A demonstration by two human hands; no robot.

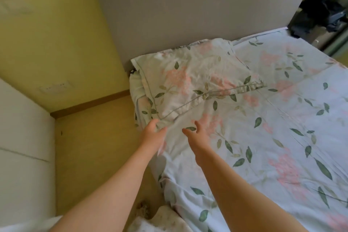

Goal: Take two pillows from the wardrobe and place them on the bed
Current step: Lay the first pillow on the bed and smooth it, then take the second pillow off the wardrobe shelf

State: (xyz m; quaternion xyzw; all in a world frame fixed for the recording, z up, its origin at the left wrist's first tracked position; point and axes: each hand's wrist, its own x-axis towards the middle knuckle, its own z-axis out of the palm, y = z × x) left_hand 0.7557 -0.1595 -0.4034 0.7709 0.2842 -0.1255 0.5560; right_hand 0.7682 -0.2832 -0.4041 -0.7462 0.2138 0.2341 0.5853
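At the far left stands a white cabinet (22,137) against the yellow-green wall (52,43), with a wall socket plate (54,87) low on that wall and a strip of tan floor (98,147) between the cabinet and the bed (282,137). The left hand (153,133) reaches forward at the bed's left edge, its fingers loosely spread and blurred; its fingertips touch or nearly touch the near corner of the pillow (190,79), but whether they grip it cannot be told. Just to the right, the right hand (197,135) hovers over the sheet with fingers spread wide, holding nothing. The pillow lies flat at the far left corner of the bed, its far edge against the grey headboard (188,9); its cover carries the same pink flower and green leaf print as the sheet. The rest of the bed stretches to the right, wrinkled in places. At the far right, beyond the headboard, a dark heap of bags or clothes (323,15) sits beside the bed. Only one pillow shows on the bed.
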